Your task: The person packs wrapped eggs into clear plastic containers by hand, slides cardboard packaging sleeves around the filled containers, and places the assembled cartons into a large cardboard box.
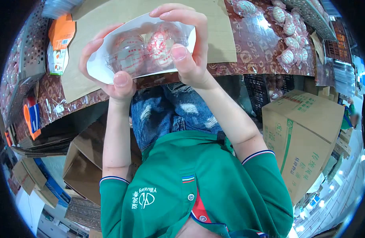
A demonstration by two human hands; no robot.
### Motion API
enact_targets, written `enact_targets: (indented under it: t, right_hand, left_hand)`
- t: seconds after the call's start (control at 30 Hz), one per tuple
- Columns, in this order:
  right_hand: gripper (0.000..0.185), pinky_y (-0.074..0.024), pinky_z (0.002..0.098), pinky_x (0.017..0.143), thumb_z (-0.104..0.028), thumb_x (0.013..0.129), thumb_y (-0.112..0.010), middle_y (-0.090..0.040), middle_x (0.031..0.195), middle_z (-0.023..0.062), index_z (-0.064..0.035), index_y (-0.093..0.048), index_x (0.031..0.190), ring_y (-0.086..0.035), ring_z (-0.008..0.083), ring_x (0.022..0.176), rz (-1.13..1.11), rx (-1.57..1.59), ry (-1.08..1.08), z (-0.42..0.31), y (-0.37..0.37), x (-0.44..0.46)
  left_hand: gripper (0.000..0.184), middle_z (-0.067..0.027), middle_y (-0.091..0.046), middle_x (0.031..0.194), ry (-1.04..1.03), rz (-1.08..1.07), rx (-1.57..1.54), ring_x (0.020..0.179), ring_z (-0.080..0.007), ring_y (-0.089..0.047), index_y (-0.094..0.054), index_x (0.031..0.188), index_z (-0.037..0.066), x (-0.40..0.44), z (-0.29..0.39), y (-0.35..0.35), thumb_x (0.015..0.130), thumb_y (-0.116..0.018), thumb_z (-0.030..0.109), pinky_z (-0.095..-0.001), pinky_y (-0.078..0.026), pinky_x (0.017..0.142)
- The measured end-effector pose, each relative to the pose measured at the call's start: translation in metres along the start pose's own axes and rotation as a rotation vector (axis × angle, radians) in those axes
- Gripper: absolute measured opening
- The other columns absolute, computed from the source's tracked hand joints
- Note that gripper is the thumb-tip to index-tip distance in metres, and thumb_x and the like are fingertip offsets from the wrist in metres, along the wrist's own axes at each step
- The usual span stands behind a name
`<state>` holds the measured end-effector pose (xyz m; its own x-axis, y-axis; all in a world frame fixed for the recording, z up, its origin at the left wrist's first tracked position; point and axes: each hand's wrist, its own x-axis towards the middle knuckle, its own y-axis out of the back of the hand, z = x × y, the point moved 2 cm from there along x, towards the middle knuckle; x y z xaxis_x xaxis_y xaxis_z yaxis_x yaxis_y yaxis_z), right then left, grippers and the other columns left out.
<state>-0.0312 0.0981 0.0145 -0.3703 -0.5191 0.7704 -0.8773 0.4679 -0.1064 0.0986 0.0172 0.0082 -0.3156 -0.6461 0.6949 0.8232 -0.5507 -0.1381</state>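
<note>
Both hands grip a white card box (96,65) with a clear plastic tray (140,53) in it, above the table's near edge. Two round, egg-like items in red-printed clear wrappers sit side by side in the tray, the left one (129,55) and the right one (162,43). My left hand (107,71) is closed on the left end, thumb on the lower edge and fingers behind. My right hand (192,51) is closed on the right end, its thumb over the tray front and its fingers over the top edge. The box's back is hidden.
A cardboard sheet (220,35) covers part of the brown patterned table (254,47). Wrapped egg-like items (291,41) lie at right, beside a grey perforated basket (315,20). Another basket (31,51), an orange packet (62,29) and a tape dispenser (32,119) are left. A large carton (297,139) stands right.
</note>
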Motion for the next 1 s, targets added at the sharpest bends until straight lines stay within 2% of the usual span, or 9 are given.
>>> enact_targets:
  t: [0.1, 0.17, 0.5, 0.57, 0.7, 0.77, 1.0]
  right_hand:
    - [0.039, -0.0410, 0.0340, 0.095, -0.019, 0.085, -0.060, -0.054, 0.119, 0.0144, -0.0041, -0.050, 0.119, -0.050, 0.0225, 0.109, 0.018, 0.057, -0.099, 0.007, 0.002, -0.005]
    - [0.043, -0.0475, 0.0374, 0.093, -0.031, 0.093, -0.053, -0.052, 0.123, 0.0217, -0.0011, -0.043, 0.123, -0.056, 0.0246, 0.108, -0.090, -0.103, -0.037, 0.007, 0.006, -0.005]
    - [0.039, -0.0456, 0.0364, 0.095, -0.028, 0.095, -0.053, -0.053, 0.122, 0.0205, -0.0017, -0.045, 0.122, -0.055, 0.0233, 0.108, -0.076, -0.095, -0.080, 0.015, 0.005, -0.017]
    - [0.039, -0.0451, 0.0356, 0.095, -0.028, 0.095, -0.053, -0.053, 0.122, 0.0197, -0.0016, -0.045, 0.122, -0.055, 0.0224, 0.108, -0.074, -0.103, -0.114, 0.016, 0.006, -0.017]
    - [0.039, -0.0455, 0.0352, 0.094, -0.029, 0.095, -0.053, -0.053, 0.123, 0.0191, -0.0015, -0.045, 0.122, -0.055, 0.0214, 0.107, -0.030, -0.032, -0.108, 0.016, 0.003, -0.017]
    - [0.039, -0.0460, 0.0351, 0.093, -0.028, 0.095, -0.053, -0.053, 0.123, 0.0191, -0.0014, -0.045, 0.122, -0.055, 0.0213, 0.107, -0.021, -0.012, -0.106, 0.017, 0.003, -0.017]
    - [0.041, -0.0467, 0.0365, 0.093, -0.030, 0.094, -0.053, -0.053, 0.121, 0.0217, -0.0005, -0.045, 0.121, -0.056, 0.0237, 0.107, -0.074, -0.092, -0.095, 0.017, 0.008, -0.016]
  left_hand:
    - [0.076, -0.0295, -0.051, 0.123, 0.051, 0.005, 0.007, 0.107, -0.0338, -0.058, -0.028, 0.134, 0.011, -0.005, -0.006, 0.002, 0.087, -0.063, 0.060, -0.0432, -0.053, 0.089]
    - [0.075, -0.0292, -0.050, 0.123, 0.055, 0.006, 0.024, 0.107, -0.0332, -0.057, -0.028, 0.133, 0.011, -0.006, -0.005, 0.002, 0.088, -0.061, 0.060, -0.0431, -0.051, 0.091]
    - [0.070, -0.0245, -0.046, 0.129, 0.151, 0.005, 0.032, 0.115, -0.0311, -0.052, -0.028, 0.135, 0.010, -0.021, -0.019, 0.010, 0.090, -0.059, 0.054, -0.0431, -0.044, 0.097]
    - [0.067, -0.0243, -0.046, 0.129, 0.161, -0.005, 0.027, 0.115, -0.0309, -0.051, -0.029, 0.135, 0.009, -0.019, -0.019, 0.011, 0.091, -0.059, 0.049, -0.0428, -0.043, 0.098]
    - [0.063, -0.0253, -0.046, 0.131, 0.160, -0.071, 0.057, 0.115, -0.0314, -0.052, -0.031, 0.134, 0.007, -0.011, -0.011, 0.011, 0.092, -0.059, 0.045, -0.0427, -0.044, 0.098]
    - [0.060, -0.0272, -0.047, 0.130, 0.081, -0.111, 0.095, 0.114, -0.0320, -0.054, -0.033, 0.131, 0.005, -0.002, -0.007, 0.008, 0.092, -0.058, 0.042, -0.0426, -0.045, 0.097]
    - [0.056, -0.0285, -0.051, 0.125, 0.046, -0.071, 0.091, 0.112, -0.0322, -0.055, -0.036, 0.126, 0.004, -0.006, -0.018, 0.008, 0.094, -0.055, 0.045, -0.0428, -0.047, 0.095]
